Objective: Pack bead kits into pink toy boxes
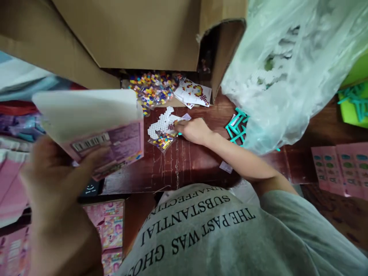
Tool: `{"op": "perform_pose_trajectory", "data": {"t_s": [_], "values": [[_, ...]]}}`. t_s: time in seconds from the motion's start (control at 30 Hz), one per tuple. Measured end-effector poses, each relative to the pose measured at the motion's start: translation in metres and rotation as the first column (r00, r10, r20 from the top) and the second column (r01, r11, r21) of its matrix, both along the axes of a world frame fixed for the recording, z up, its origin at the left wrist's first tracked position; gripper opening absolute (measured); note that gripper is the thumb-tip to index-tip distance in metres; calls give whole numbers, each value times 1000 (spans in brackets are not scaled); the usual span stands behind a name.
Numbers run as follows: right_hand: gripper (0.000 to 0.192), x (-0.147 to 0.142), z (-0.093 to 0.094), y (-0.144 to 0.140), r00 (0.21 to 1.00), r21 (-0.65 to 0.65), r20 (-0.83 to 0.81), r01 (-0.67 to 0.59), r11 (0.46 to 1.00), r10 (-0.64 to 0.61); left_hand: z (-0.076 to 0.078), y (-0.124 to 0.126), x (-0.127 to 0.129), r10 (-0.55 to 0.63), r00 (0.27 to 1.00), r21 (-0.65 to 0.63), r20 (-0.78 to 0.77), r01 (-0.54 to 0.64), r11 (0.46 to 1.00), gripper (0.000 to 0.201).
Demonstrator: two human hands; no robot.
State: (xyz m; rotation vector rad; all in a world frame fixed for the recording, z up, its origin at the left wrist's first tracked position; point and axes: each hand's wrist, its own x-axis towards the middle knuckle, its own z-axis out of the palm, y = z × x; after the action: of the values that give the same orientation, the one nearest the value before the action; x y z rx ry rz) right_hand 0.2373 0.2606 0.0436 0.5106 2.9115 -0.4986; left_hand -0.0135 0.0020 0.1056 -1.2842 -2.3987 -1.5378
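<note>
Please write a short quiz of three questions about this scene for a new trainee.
1. True or false: the left hand holds the pink box open.
2. The right hand touches: A) the white bead board B) the teal plastic parts C) the clear plastic bag
3. Fill in: the bags of coloured beads lie under the ____ box.

Key: 1 true; 2 A; 3 cardboard.

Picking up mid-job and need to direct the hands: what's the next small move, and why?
Probably close the right hand on the white peg piece and the small bead bag and lift them toward the open pink box. Its fingers already rest on that pile, and the left hand holds the box with its flap raised.
</note>
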Motion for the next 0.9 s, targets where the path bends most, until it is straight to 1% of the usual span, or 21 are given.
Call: {"op": "perform_pose_trajectory", "data": {"t_s": [0.03,0.07,0.13,0.2,0.23,0.27,0.3,0.33,0.37,0.4,0.43,0.47,0.5,0.53,0.57,0.63,0.7,0.73,0.8,0.87,0.9], "values": [[53,1,9,6,996,-4,-79,29,1000,-29,-10,-7,5,51,999,23,4,-51,998,53],[51,5,22,12,980,-11,-184,70,998,-70,-19,-13,8,99,995,40,8,-99,994,51],[46,12,58,22,903,-36,-397,163,986,-164,-35,-24,11,161,986,48,30,-162,986,48],[47,16,96,27,825,-67,-523,210,975,-214,-44,-32,11,185,982,48,42,-187,981,45],[46,16,111,27,817,-89,-541,183,979,-202,-46,-35,10,181,983,58,42,-183,981,43],[44,13,121,26,838,-112,-521,121,986,-161,-46,-37,10,172,984,67,46,-175,982,41],[40,9,124,25,883,-130,-460,41,991,-97,-45,-38,9,173,984,81,50,-177,981,40],[35,5,122,24,937,-144,-349,-42,989,-11,-44,-38,8,183,982,97,55,-187,978,39],[31,-1,115,23,977,-156,-199,-115,981,83,-44,-39,7,194,979,108,61,-200,974,37],[28,-7,103,23,985,-168,-32,-173,970,170,-45,-40,4,209,975,105,73,-216,971,36],[26,-12,90,24,963,-178,125,-214,960,238,-47,-40,0,221,971,94,93,-229,969,36],[26,-18,76,24,927,-186,250,-239,953,281,-52,-40,-5,220,967,63,129,-229,971,41],[25,-23,63,25,891,-193,334,-255,947,308,-58,-40,-11,202,963,20,180,-209,978,47],[25,-27,51,25,873,-187,376,-257,948,311,-65,-39,-17,181,952,-23,245,-181,983,50],[27,-32,43,25,878,-163,380,-245,956,290,-72,-38,-23,166,936,-51,310,-158,986,49],[33,-42,32,22,926,-82,303,-209,974,224,-85,-32,-31,148,903,-52,403,-139,989,48],[36,-55,27,16,953,-36,197,-228,973,231,-91,-24,-33,156,887,-19,435,-165,986,51],[34,-63,24,12,949,-28,174,-262,965,263,-91,-20,-31,169,880,-7,444,-185,983,51],[33,-79,18,2,922,-33,187,-338,940,338,-87,-12,-24,188,861,-8,472,-208,978,50],[37,-91,15,-6,905,-46,217,-365,930,366,-80,-9,-16,202,839,-33,505,-216,976,50],[39,-92,17,-7,907,-52,212,-361,931,364,-77,-9,-13,211,832,-50,513,-217,975,50]]}}
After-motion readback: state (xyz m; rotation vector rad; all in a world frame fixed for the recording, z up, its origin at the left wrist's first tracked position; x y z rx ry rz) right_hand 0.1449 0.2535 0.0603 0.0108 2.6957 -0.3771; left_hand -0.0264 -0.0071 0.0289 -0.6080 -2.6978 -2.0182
